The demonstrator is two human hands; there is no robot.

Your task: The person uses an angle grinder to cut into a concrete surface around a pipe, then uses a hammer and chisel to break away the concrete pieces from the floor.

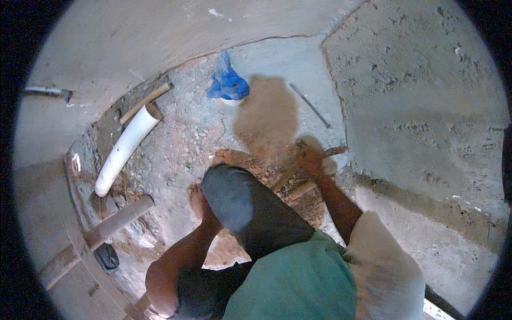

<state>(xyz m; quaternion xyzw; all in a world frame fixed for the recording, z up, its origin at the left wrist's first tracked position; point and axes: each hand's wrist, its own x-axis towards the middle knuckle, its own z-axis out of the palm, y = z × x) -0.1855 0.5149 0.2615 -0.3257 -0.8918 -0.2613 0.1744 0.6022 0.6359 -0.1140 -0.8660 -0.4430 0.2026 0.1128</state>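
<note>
My right hand (310, 153) is closed around a brown, slender tool (336, 150) over loose rubble and reddish soil (301, 205) in front of my bent dark-clad knee (242, 194); motion blur hides the tool's exact shape. A short tan pipe or round piece (301, 189) lies just below that hand. My left hand (196, 198) is down beside the left of the knee, its fingers mostly hidden. A patch of brown sand (266, 109) spreads beyond my right hand, with a metal rod (309, 104) lying to its right.
Rough walls (416, 90) enclose the space. A white pipe (125, 152), a thin wooden piece (146, 101) and a thicker pipe (117, 224) lie left. A blue bag (232, 82) rests on a white container (233, 102) at the back. A pipe fitting (66, 94) sticks from the left wall.
</note>
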